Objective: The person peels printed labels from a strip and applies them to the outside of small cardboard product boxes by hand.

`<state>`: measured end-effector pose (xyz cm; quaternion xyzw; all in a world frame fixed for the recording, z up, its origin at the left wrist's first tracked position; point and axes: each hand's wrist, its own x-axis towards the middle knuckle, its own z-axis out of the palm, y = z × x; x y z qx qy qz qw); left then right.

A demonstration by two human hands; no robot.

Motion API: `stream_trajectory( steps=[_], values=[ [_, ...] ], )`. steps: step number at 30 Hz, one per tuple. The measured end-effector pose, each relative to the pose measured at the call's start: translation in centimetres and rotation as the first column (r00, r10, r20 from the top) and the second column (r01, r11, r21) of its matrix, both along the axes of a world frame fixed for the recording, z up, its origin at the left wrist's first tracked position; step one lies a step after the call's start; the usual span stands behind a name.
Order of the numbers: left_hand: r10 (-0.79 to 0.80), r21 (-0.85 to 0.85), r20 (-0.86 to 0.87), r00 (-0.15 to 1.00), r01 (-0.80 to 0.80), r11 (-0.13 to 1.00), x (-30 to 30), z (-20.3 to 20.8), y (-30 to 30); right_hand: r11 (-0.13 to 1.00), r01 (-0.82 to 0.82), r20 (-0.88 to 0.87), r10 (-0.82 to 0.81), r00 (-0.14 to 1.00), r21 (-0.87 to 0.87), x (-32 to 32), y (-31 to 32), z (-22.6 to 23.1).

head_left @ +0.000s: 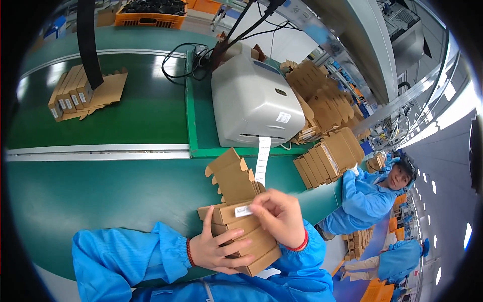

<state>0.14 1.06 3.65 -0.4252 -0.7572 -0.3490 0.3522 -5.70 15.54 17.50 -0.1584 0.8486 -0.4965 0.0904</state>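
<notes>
A stack of brown cardboard boxes (259, 240) lies before me at the bench edge, one with its lid flap (232, 177) folded open away from me. My left hand (224, 246) rests spread across the boxes, fingers wrapped over their side and steadying them. Between the thumb and fingertips of my right hand (279, 214) is one end of a small white label (243, 211), which lies against the front face of a box. Just beyond, a strip of white labels (262, 160) hangs from the slot of a grey label printer (254, 103) and runs down behind the boxes.
On the green conveyor (146, 110) at the left stand several labelled boxes (70, 95). More flattened cartons (322, 95) and a box stack (327, 160) are right of the printer. Black cables (201, 58) coil behind it. A co-worker in blue (370, 194) stands at the right.
</notes>
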Motion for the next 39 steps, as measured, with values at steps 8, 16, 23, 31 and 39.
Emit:
stream_trajectory(
  steps=[8,16,23,31,39],
  values=[
    [0.023,0.022,0.012,1.000,-0.023,0.999,0.0,-0.1,0.5,0.970,-0.045,-0.121,0.076,0.990,0.240,-0.2,-0.5,-0.2],
    [0.023,0.011,0.028,0.999,-0.024,1.000,-0.4,-0.1,0.6,0.947,-0.072,-0.246,0.154,0.957,0.313,-1.0,-1.2,0.0],
    [0.034,0.017,0.003,0.999,-0.034,0.999,-0.1,-0.2,0.6,0.913,-0.150,-0.175,0.230,0.957,0.380,-1.7,-1.0,0.8],
    [0.042,-0.011,0.002,0.999,-0.042,0.999,-0.5,-1.1,0.8,0.849,-0.029,-0.234,0.178,0.956,0.528,-2.2,1.1,2.2],
    [0.058,-0.025,-0.014,0.998,-0.059,0.998,-0.2,0.0,1.0,0.992,-0.105,0.027,0.107,0.994,-0.075,-9.0,13.2,-12.0]
  ],
)
